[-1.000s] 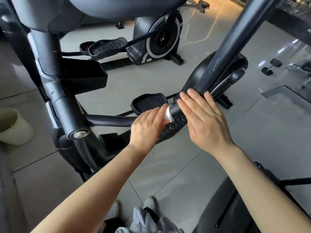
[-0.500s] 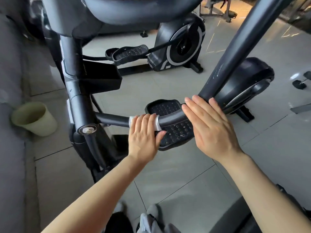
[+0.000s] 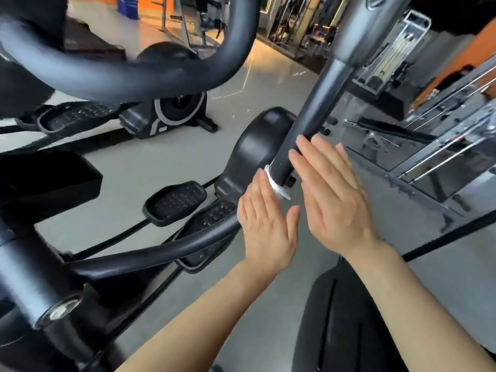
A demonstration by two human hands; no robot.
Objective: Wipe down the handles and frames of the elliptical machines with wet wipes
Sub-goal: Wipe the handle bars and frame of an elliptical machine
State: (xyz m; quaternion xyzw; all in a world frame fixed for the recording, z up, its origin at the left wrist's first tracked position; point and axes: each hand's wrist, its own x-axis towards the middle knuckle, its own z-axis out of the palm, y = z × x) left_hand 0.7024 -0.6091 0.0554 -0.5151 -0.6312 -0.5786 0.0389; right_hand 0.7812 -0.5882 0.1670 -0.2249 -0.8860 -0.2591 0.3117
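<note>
Left hand (image 3: 265, 226) wrapped on wet wipe (image 3: 276, 186), now slid from lower bar up onto rising handle tube (image 3: 308, 122); right hand (image 3: 330, 191) flat, steadying. Lower stretch likely done.

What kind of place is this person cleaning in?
Most likely a gym. The hands work on an elliptical machine with a ribbed foot pedal, a second elliptical stands on the tiled floor behind it, and what look like weight machines line the far right.

wet wipe (image 3: 276, 183) mostly hidden under left hand (image 3: 264, 226).
</note>
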